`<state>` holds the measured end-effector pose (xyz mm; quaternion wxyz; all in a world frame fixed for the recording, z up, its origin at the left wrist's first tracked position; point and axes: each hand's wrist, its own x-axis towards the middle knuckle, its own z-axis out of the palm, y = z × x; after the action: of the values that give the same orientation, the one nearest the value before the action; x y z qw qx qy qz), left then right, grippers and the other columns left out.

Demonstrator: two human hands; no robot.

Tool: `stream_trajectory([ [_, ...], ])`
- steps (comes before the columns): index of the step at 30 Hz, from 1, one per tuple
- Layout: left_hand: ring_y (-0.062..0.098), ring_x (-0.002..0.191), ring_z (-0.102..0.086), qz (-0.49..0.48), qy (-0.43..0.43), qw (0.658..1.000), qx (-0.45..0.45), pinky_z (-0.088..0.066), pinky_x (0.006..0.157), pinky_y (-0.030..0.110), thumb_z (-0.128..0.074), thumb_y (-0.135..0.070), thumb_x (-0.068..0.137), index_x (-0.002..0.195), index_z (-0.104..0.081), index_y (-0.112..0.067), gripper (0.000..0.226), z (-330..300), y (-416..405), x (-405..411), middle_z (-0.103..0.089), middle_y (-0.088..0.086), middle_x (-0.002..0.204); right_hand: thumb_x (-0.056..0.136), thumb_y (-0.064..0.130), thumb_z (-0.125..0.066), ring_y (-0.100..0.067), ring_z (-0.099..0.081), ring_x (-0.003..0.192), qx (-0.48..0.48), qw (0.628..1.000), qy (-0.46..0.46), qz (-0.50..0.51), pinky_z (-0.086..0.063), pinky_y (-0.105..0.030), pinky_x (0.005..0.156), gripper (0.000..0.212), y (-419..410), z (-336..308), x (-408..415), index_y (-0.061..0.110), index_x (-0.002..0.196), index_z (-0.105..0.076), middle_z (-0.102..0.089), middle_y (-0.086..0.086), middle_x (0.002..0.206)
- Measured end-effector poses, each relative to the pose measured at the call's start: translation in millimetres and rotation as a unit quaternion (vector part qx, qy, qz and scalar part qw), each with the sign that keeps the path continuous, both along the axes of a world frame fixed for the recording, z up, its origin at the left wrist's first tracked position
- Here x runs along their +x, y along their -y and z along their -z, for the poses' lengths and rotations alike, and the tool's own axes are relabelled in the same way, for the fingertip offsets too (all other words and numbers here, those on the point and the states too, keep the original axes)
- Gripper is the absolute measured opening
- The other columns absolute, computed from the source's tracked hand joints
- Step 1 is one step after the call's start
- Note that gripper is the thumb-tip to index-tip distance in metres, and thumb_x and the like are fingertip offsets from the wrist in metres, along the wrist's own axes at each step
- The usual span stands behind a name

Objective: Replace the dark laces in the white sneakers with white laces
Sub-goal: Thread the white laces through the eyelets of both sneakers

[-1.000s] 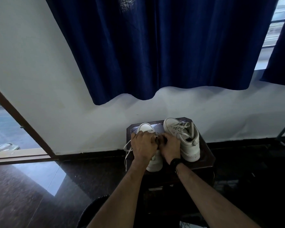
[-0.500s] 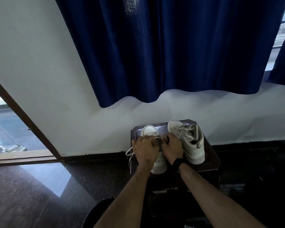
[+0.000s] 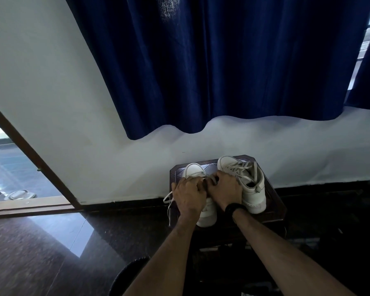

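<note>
A small dark wooden counter (image 3: 273, 201) with an angular top stands against a pale wall, and two white leather sneakers sit side by side on it, toes toward the wall. The left white sneaker (image 3: 205, 212) is mostly covered by both hands, which meet over its lacing area. The left hand (image 3: 188, 195) lies knuckles-up with its fingers curled down at the eyelets; the right hand (image 3: 223, 189), a black band (image 3: 235, 208) on its wrist, curls in from the other side. Both seem to pinch the lace between them, but the exact grip of each is hidden by the fingers, so it cannot be told for sure. A loose white lace end (image 3: 168, 201) hangs off the left edge of the counter beside the left hand. The right white sneaker (image 3: 247, 184) stands just beside, touching the right hand, with pale laces (image 3: 241, 167) threaded across its tongue. Above hangs a deep blue curtain (image 3: 222, 60); the floor (image 3: 30, 253) is dark polished stone
</note>
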<state>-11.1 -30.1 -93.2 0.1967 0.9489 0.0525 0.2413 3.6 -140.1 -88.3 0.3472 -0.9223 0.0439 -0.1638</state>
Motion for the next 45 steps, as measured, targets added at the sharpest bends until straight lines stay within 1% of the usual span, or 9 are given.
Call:
stream_trajectory([
  [8, 0.023, 0.076, -0.061, -0.002, 0.021, 1.0, -0.015, -0.039, 0.076, 0.037, -0.058, -0.024, 0.071, 0.072, -0.073, -0.025, 0.015, 0.7, 0.1, -0.4, -0.071, -0.005, 0.072, 0.082, 0.046, -0.055, -0.025, -0.064, 0.081, 0.01, 1.0, 0.002, -0.005, -0.038, -0.029, 0.063, 0.026, 1.2, 1.0, -6.0, 0.021, 0.073, -0.057, -0.067, 0.002, 0.079],
  [13, 0.022, 0.079, -0.061, 0.003, 0.021, 1.0, -0.011, -0.035, 0.077, 0.037, -0.06, -0.025, 0.075, 0.072, -0.072, -0.024, 0.012, 2.2, -0.6, -0.6, -0.071, -0.005, 0.073, 0.085, 0.045, -0.057, -0.027, -0.067, 0.083, 0.016, 1.0, 0.026, 0.005, -0.046, -0.031, 0.064, 0.024, 5.5, 6.2, -12.5, 0.022, 0.084, -0.065, -0.071, -0.002, 0.084],
  [18, 0.019, 0.078, -0.061, 0.043, 0.054, 0.998, 0.007, -0.031, 0.074, 0.036, -0.051, -0.03, 0.079, 0.075, -0.071, -0.026, 0.021, 2.6, -0.6, -2.4, -0.071, -0.007, 0.076, 0.087, 0.043, -0.058, -0.017, -0.058, 0.062, 0.055, 0.998, 0.036, -0.006, -0.034, -0.025, 0.058, 0.028, 9.0, 9.5, -18.4, 0.026, 0.066, -0.05, -0.06, 0.004, 0.064],
  [25, 0.016, 0.073, -0.06, 0.106, 0.111, 0.987, 0.046, -0.036, 0.071, 0.034, -0.072, -0.018, 0.074, 0.069, -0.067, -0.024, 0.009, -0.3, -2.0, -0.4, -0.069, -0.008, 0.072, 0.09, 0.027, -0.063, 0.002, -0.041, 0.046, 0.082, 0.993, 0.07, -0.054, -0.028, -0.015, 0.05, 0.047, 13.1, 7.4, -14.0, 0.033, 0.052, -0.035, -0.041, 0.012, 0.047],
  [29, 0.018, 0.069, -0.06, 0.111, 0.091, 0.989, 0.029, -0.039, 0.068, 0.034, -0.064, -0.02, 0.074, 0.065, -0.063, -0.022, 0.009, 1.5, -1.4, -7.7, -0.065, -0.005, 0.065, 0.089, 0.021, -0.064, 0.003, -0.041, 0.046, 0.084, 0.991, 0.089, -0.062, -0.028, -0.013, 0.05, 0.048, 12.4, 8.6, -12.3, 0.035, 0.052, -0.036, -0.042, 0.013, 0.048],
  [34, 0.018, 0.06, -0.06, 0.079, 0.027, 0.995, 0.056, -0.037, 0.066, 0.031, -0.066, -0.023, 0.071, 0.056, -0.058, -0.02, 0.018, -6.3, 3.8, -5.6, -0.062, -0.003, 0.056, 0.093, 0.023, -0.059, -0.003, -0.047, 0.057, 0.082, 0.987, 0.101, -0.097, -0.031, -0.008, 0.055, 0.027, 15.8, 15.2, -15.8, 0.028, 0.067, -0.052, -0.053, 0.011, 0.061],
  [39, 0.02, 0.056, -0.06, 0.1, 0.025, 0.991, 0.079, -0.044, 0.064, 0.028, -0.064, -0.023, 0.068, 0.052, -0.06, -0.019, 0.017, -14.9, 4.6, -4.1, -0.061, -0.002, 0.053, 0.089, 0.022, -0.054, -0.013, -0.059, 0.067, 0.076, 0.987, 0.093, -0.11, -0.043, -0.028, 0.062, 0.015, 15.3, 19.2, -12.1, 0.019, 0.081, -0.066, -0.068, 0.0, 0.075],
  [42, 0.023, 0.05, -0.06, 0.078, 0.009, 0.995, 0.064, -0.047, 0.06, 0.027, -0.062, -0.024, 0.063, 0.05, -0.062, -0.019, 0.014, -20.0, 4.8, -1.9, -0.061, 0.001, 0.051, 0.093, 0.034, -0.044, -0.014, -0.063, 0.08, 0.079, 0.986, 0.085, -0.118, -0.049, -0.031, 0.073, 0.031, 12.1, 20.2, -13.1, 0.018, 0.094, -0.071, -0.071, -0.001, 0.088],
  [45, 0.021, 0.054, -0.062, 0.084, 0.02, 0.994, 0.066, -0.047, 0.062, 0.027, -0.064, -0.025, 0.065, 0.054, -0.067, -0.021, 0.012, -16.7, 4.6, -0.2, -0.064, -0.002, 0.055, 0.1, 0.025, -0.049, -0.016, -0.06, 0.076, 0.21, 0.974, 0.029, -0.081, -0.05, -0.036, 0.076, 0.032, 14.0, 12.7, -12.4, 0.011, 0.08, -0.07, -0.07, -0.005, 0.08],
])
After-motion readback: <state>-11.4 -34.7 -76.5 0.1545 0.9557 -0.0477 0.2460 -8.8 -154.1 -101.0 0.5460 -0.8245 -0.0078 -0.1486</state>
